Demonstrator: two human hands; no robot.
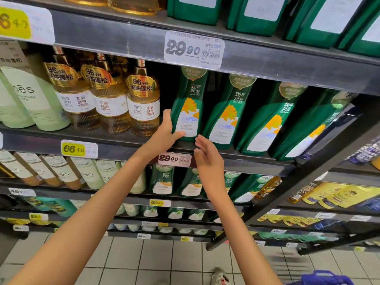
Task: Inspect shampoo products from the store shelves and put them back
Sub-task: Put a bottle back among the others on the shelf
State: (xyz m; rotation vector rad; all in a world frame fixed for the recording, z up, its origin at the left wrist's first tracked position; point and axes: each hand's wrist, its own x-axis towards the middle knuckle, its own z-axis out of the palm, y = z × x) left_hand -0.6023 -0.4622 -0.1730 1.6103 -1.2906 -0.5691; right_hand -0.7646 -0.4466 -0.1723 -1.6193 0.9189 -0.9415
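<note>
Shelf at hand level, front row: four green shampoo bottles [224, 112], three amber bottles [143, 103] with gold collars, two pale green bottles [39, 99]. Rail above: two price labels [193, 50]. Hands in view: two, left hand [166, 133] and right hand [207, 159]. Bottom edge: one purple basket [324, 278], one shoe [220, 276].

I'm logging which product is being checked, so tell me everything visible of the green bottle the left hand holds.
The green bottle is tall, glossy, plastic-looking, with a round pale tag near its top. Its front shows white lettering, an orange flower and a white-and-blue label. It stands leftmost in a row of like bottles on the shelf. The left hand grips its lower left edge, thumb on the label; the open right hand is near its base, contact unclear.
</note>
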